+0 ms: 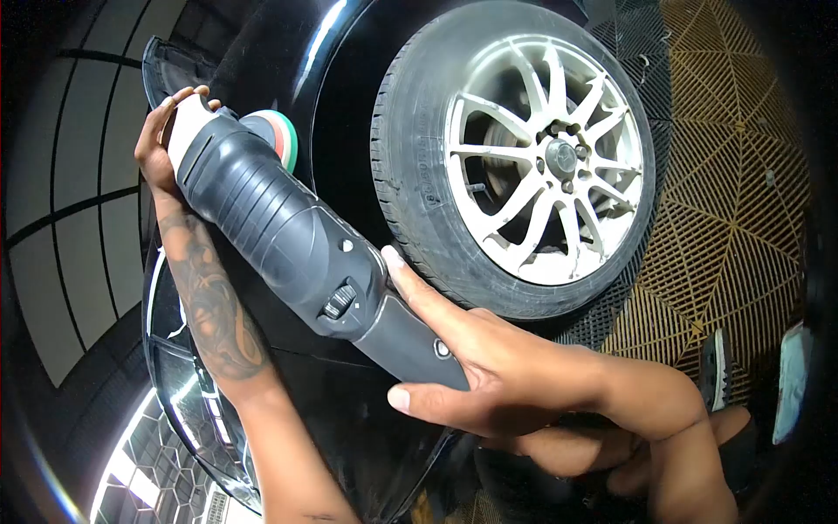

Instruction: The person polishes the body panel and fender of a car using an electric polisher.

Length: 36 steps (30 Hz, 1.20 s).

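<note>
A black car polisher point(271, 210) lies slantwise across the middle of the view, its light-coloured head at the upper left. My left hand point(159, 144) is wrapped around that head, with the fingertips showing over its top. My right hand point(480, 371) grips the rear end of the body, thumb and forefinger on either side and the other fingers hidden beneath. A round foam pad point(286, 140) with green, white and reddish layers sits under the head, by the glossy black car panel point(336, 166). Whether the pad presses on the panel, I cannot tell.
Right of the polisher stands a tyre point(406, 166) with a scuffed white alloy rim point(563, 223). A headlight point(188, 393) is at the lower left. Brown and black ribbed floor tiles point(698, 210) spread along the right. A shoe point(716, 371) and my bent leg show at the lower right.
</note>
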Motion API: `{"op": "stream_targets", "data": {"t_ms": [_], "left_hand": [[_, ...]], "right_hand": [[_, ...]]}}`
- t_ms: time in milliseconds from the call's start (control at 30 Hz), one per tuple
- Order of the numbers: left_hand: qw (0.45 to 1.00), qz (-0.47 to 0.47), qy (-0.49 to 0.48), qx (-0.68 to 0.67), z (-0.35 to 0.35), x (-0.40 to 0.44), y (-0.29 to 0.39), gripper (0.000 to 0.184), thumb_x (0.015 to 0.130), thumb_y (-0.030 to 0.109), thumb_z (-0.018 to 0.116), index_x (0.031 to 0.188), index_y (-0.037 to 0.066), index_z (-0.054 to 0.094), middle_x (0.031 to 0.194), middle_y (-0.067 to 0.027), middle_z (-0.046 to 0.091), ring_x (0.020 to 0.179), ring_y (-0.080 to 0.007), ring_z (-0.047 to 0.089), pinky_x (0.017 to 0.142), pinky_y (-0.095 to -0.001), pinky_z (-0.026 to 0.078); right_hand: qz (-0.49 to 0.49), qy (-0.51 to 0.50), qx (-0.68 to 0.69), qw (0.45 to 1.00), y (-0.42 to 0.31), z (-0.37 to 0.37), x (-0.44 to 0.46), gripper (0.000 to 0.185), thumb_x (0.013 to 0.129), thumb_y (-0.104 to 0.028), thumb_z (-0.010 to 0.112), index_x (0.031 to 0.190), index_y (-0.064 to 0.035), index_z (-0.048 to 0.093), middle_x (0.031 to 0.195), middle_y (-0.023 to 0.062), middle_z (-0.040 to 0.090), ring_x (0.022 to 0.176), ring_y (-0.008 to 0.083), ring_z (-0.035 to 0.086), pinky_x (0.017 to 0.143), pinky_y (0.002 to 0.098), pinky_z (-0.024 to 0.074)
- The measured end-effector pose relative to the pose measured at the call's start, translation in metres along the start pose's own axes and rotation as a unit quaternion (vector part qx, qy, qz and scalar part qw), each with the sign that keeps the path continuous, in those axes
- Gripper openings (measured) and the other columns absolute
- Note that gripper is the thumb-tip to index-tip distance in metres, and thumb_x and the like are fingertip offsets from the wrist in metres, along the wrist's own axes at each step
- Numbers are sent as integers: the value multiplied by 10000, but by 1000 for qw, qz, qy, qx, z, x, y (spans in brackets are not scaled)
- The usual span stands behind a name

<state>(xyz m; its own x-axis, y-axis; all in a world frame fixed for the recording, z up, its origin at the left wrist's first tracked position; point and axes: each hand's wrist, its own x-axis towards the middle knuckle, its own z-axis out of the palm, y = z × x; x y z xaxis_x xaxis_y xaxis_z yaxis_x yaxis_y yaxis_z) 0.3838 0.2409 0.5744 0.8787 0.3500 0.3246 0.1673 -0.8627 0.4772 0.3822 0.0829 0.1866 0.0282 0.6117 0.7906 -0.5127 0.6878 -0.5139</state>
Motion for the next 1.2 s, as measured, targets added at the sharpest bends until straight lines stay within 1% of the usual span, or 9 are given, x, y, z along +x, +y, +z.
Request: {"op": "stream_targets", "data": {"t_ms": [67, 300, 333, 367, 467, 567, 667, 767, 1200], "left_hand": [[1000, 4, -11, 20, 4, 8, -3, 435, 956, 251, 443, 1180, -75, 623, 1167, -227, 654, 1010, -329, 678, 857, -444, 598], [1000, -7, -20, -7, 21, 35, -4, 435, 950, 261, 440, 1194, -46, 627, 1158, -219, 655, 1007, -334, 679, 867, -436, 597], [999, -20, -32, 2, 22, 35, -1, 443, 969, 259, 440, 1244, -61, 576, 1227, -214, 626, 1097, -313, 638, 951, -435, 553], [999, -20, -32, 2, 22, 37, -2, 443, 969, 259, 440, 1244, -61, 576, 1227, -214, 626, 1097, -313, 638, 951, -435, 553], [1000, -2, 9, 29, 18, 38, -3, 444, 968, 258, 445, 1247, -64, 570, 1232, -221, 621, 1096, -322, 639, 942, -430, 559], [999, -24, -27, 18, 0, 35, -6, 439, 970, 258, 452, 1243, -65, 569, 1236, -223, 618, 1100, -326, 638, 933, -428, 566], [978, -42, -136, -152, -13, 26, -16, 435, 973, 249, 442, 1240, -68, 574, 1226, -215, 625, 1110, -325, 636, 929, -420, 569], [998, -13, -28, 49, -10, 24, 1, 451, 1008, 273, 417, 1321, -35, 523, 1304, -196, 583, 1132, -299, 632, 942, -417, 565], [975, 93, 6, 202, 110, -49, -5, 500, 1019, 343, 388, 1372, -3, 469, 1351, -179, 544, 1186, -279, 597, 991, -411, 533]], "right_hand": [[97, -39, 41, 994, -7, -3, -2, 1033, 906, -286, 649, 1532, 52, -99, 1345, 333, 478, 1115, 294, 571, 968, 344, 448], [14, -3, 62, 998, 10, -7, -2, 1021, 910, -262, 643, 1534, 44, -104, 1378, 321, 450, 1101, 283, 575, 963, 343, 451], [8, 1, 60, 998, 11, -7, -2, 1019, 911, -259, 642, 1535, 42, -105, 1383, 319, 445, 1100, 281, 575, 963, 343, 451], [2, 3, 60, 998, 12, -6, -2, 1018, 911, -255, 642, 1535, 41, -106, 1388, 317, 441, 1098, 280, 576, 962, 343, 452], [-10, 11, 57, 998, 16, -6, -2, 1013, 913, -245, 639, 1536, 38, -108, 1402, 312, 429, 1092, 275, 577, 960, 342, 453], [-19, 16, 51, 998, 19, -5, -1, 1008, 915, -235, 636, 1536, 34, -110, 1416, 306, 417, 1086, 270, 579, 957, 342, 454], [-27, 22, 47, 998, 22, -2, 0, 1004, 916, -225, 634, 1537, 31, -112, 1430, 301, 404, 1081, 266, 581, 955, 341, 455], [-34, 31, 44, 998, 24, 0, 1, 999, 918, -215, 631, 1538, 27, -115, 1445, 296, 392, 1075, 261, 582, 953, 341, 456], [-66, 79, 39, 994, 28, -4, 5, 983, 926, -170, 620, 1542, 11, -124, 1506, 273, 339, 1050, 240, 589, 944, 339, 460]]}}
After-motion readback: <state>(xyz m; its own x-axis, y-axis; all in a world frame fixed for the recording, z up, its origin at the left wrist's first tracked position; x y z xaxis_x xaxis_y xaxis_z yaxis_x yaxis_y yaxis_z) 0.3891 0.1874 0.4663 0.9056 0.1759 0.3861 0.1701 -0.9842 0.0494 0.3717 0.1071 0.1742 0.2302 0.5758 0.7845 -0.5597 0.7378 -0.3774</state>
